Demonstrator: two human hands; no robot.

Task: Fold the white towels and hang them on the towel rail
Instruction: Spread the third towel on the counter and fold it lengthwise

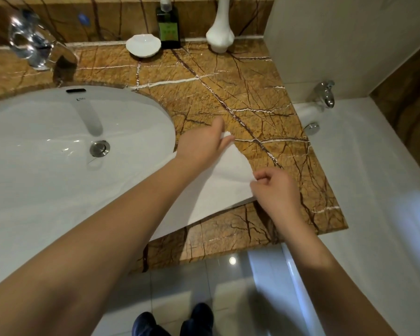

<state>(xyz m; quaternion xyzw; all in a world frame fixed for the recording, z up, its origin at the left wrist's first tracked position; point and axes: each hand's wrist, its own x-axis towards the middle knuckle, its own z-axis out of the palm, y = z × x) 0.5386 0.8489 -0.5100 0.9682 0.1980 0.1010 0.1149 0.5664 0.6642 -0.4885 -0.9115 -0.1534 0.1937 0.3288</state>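
The white towel (223,185) lies on the marble worktop (228,93) at about 5 o'clock from the sink (46,166). Its left part reaches over the basin rim, where white on white and your forearm hide its outline. You are in the folding step, and early in it by my reading: the cloth looks like one spread layer rather than a finished bundle, and no towel rail is in view. Your left hand (200,147) has a closed grip, thumb and fingers pinching the far corner at the towel's 12 o'clock end, which seems slightly raised off the stone. Your right hand (275,187) has its fingers curled in a pinch on the corner at the towel's 3 o'clock side, just above the near edge. That near edge runs straight from 8 o'clock up toward 2 o'clock, and I judge the long axis to lie along that line, slanted across the front of the worktop. The pinched far corner points to about 1 o'clock. The next move likely calls for carrying both held corners together toward you, to the 7 o'clock edge, keeping them level so the edges meet square, then pressing the crease flat. Draw the part over the sink onto the stone first, or the fold may come out skewed.
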